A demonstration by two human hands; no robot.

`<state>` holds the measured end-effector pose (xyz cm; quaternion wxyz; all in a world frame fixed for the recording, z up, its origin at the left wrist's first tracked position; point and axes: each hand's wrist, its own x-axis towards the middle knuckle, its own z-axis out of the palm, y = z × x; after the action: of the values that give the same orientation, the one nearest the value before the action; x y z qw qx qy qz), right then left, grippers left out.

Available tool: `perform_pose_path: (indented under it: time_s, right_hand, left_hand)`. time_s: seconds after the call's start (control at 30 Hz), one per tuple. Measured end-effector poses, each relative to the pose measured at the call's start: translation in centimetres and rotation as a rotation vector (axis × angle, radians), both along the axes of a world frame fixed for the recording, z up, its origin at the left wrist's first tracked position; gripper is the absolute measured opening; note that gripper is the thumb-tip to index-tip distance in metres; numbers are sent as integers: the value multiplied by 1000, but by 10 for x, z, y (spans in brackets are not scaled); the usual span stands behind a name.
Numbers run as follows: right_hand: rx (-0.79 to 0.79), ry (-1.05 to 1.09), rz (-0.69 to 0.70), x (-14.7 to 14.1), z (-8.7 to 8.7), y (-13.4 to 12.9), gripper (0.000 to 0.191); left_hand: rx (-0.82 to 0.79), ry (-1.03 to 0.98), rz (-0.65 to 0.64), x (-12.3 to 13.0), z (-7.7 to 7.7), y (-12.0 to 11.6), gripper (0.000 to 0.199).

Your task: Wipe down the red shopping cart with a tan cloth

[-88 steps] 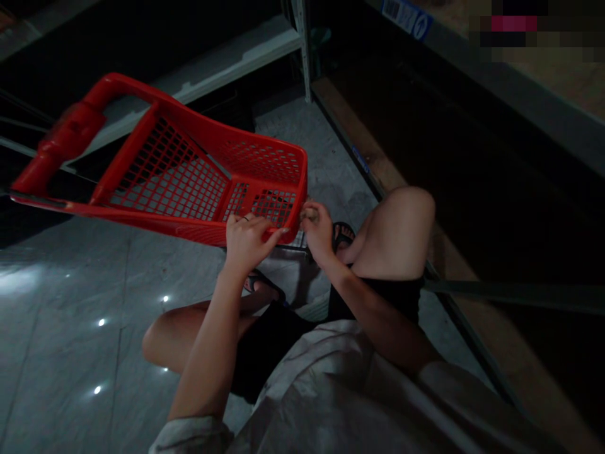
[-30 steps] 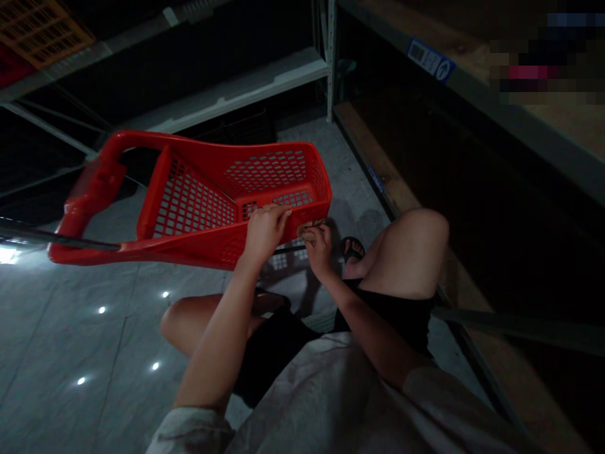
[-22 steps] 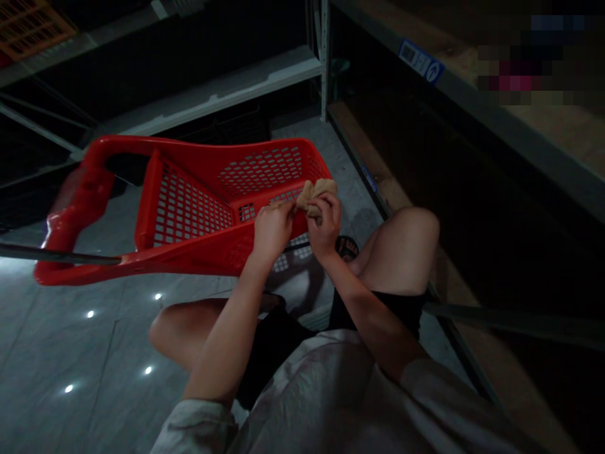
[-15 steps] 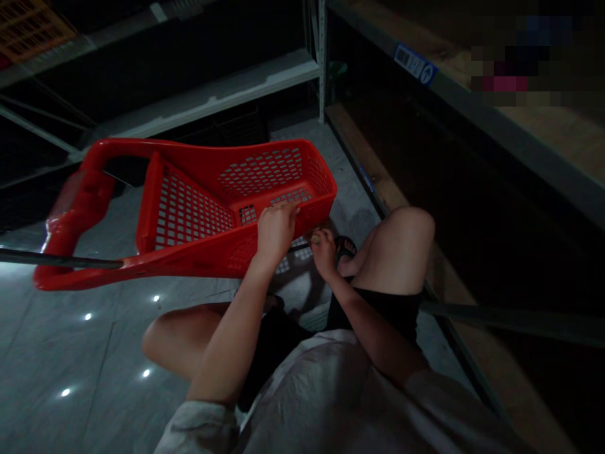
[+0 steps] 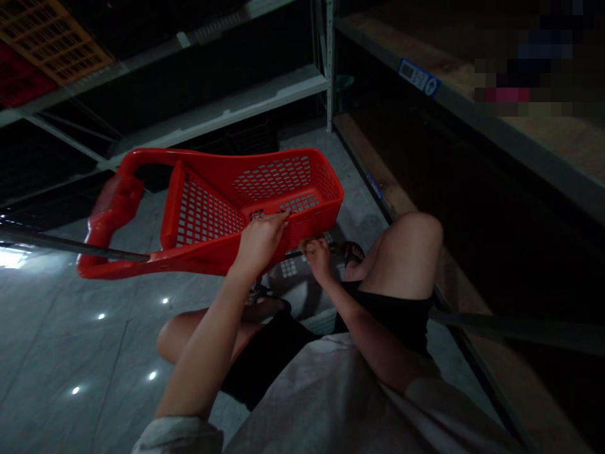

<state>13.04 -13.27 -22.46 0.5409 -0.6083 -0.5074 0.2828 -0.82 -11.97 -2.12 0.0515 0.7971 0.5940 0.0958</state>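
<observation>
The edge of the right shelf [image 5: 501,129] bears a blue label [image 5: 419,77] — barcode [image 5: 407,70] and arrow [image 5: 431,86], other print illegible. Tiled floor [image 5: 47,353] spreads near left. Left of centre stands the red cart [image 5: 215,255]; left hand [image 5: 261,241] grips its near rim, right hand [image 5: 320,260] pinches tan cloth [image 5: 305,244] below.

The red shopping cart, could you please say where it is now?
In the head view, the red shopping cart stands left of centre on the grey floor, the left hand at its near rim and the right hand below that rim.
</observation>
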Motion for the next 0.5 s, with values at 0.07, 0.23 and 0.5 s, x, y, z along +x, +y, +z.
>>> perform_pose_path:
  time_s: [0.07,0.23,0.5]
  right_hand:
    - [9,15,1,-6,9,0,24]
    - [311,17,6,-20,86,18,35]
    - [262,-143,176,-27,3,-5,26]
  left_hand:
    - [22,61,62,-17,4,-5,33]
    - [18,123,82,-32,7,-5,33]
    - [9,98,99,-25,4,-6,31]
